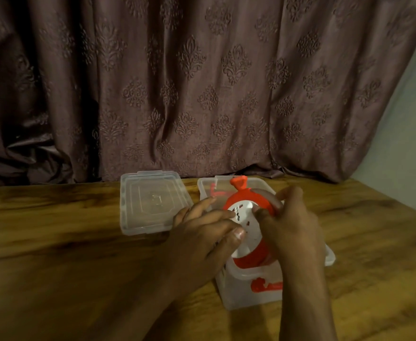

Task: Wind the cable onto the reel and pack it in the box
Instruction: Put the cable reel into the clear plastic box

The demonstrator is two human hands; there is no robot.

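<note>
A red cable reel (248,259) with a white socket face and a red loop handle sits tilted in the mouth of a clear plastic box (246,299) on the wooden table. My left hand (207,239) grips the reel's left edge, thumb on the white face. My right hand (293,222) holds the reel's right rim, thumb on the face and fingers curled over the top edge. The cable wound on the reel shows as a grey band under my right fingers. A red latch is on the box's near wall.
The box's clear lid (150,203) lies flat on the table just left of the box. A brown patterned curtain (202,82) hangs behind the table's far edge. A pale wall (413,119) stands at the right.
</note>
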